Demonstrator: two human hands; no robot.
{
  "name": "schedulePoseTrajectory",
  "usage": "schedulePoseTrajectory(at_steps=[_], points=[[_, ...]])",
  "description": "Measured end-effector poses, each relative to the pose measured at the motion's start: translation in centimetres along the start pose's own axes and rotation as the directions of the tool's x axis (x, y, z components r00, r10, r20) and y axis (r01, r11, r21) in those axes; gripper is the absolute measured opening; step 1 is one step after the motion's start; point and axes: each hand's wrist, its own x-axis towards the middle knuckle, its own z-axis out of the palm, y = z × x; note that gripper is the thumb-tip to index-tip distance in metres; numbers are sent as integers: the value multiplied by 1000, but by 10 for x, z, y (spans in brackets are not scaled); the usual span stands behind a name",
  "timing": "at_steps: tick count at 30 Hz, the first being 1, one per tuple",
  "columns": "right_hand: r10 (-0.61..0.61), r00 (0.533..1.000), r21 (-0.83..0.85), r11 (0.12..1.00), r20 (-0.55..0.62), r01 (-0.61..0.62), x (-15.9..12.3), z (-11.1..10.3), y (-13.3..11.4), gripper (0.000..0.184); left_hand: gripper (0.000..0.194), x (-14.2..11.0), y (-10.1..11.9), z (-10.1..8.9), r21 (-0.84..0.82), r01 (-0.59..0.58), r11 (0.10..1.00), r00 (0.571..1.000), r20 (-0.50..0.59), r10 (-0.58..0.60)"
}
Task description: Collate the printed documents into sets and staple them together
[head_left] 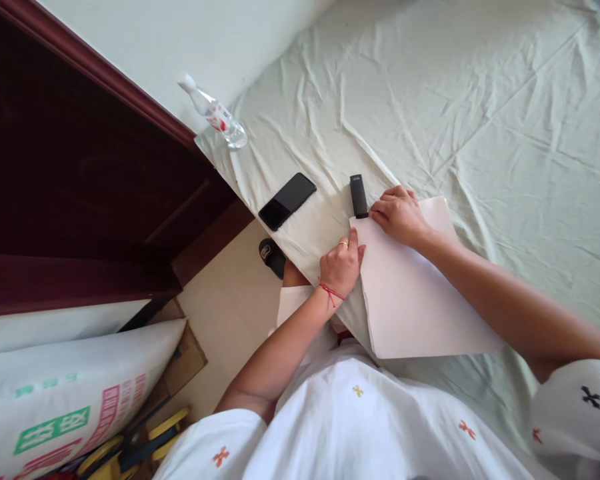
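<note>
A white paper stack (420,300) lies on the pale bedsheet in front of me. At its upper left corner sits a black stapler (359,195), its near end against the paper's edge. My left hand (341,263), with a ring and a red string bracelet, grips the stack's left edge, index finger reaching toward the corner by the stapler. Some of its fingers are hidden. Bent over the top edge is my right hand (397,212), fingers closed on the paper just right of the stapler; its fingertips come close to the stapler's near end.
A black phone (287,201) lies left of the stapler near the bed's edge. Farther back, a clear bottle (219,119) with a white cap stands by the wall. Wrinkled sheet (480,100) covers the bed. A printed white sack (80,393) rests at lower left beside dark red furniture (80,153).
</note>
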Motion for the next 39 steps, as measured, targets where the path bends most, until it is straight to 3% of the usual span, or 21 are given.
schedulePoseTrajectory(at_steps=[4, 11, 16, 21, 27, 31, 33, 35, 36, 37, 38, 39], points=[[-52, 998, 8, 999, 37, 52, 9, -1, 9, 35, 58, 4, 2, -2, -21, 28, 999, 999, -21, -28], [-90, 991, -31, 995, 97, 93, 16, -4, 14, 31, 60, 12, -2, -6, -4, 29, 1000, 988, -154, -29], [-73, 993, -45, 996, 93, 77, 16, -4, 14, 30, 66, 14, -5, -18, 75, 8, 997, 998, -70, -3], [-57, 993, -48, 997, 100, 62, 15, -5, 14, 30, 63, 17, -2, -31, 33, -5, 999, 1000, 11, 4], [-55, 995, -56, 997, 86, 60, 15, -3, 12, 30, 59, 20, 3, -37, -19, -28, 999, 1000, -12, 28], [-67, 993, -63, 995, 96, 73, 4, -9, 9, 29, 52, 3, -4, -36, -140, -50, 989, 988, -151, 29], [-84, 991, -48, 995, 105, 89, -13, -14, 7, 30, 44, -20, -16, -32, -297, -74, 952, 974, -227, 5], [-107, 990, -25, 994, 94, 110, -35, -17, 5, 32, 37, -52, -34, -26, -505, -123, 855, 969, -246, -5], [-116, 990, -15, 993, 78, 117, -46, -19, 5, 33, 35, -72, -43, -21, -613, -97, 784, 984, -179, -18], [-119, 991, -7, 993, 60, 120, -57, -20, 4, 35, 33, -92, -53, -15, -707, 0, 707, 997, -58, -58], [-114, 993, -5, 993, 36, 114, -67, -20, 3, 36, 33, -113, -62, -8, -777, 141, 613, 990, 100, -102], [-104, 994, -6, 995, 10, 104, -75, -20, 2, 37, 34, -132, -70, -1, -813, 309, 494, 951, 275, -141]])
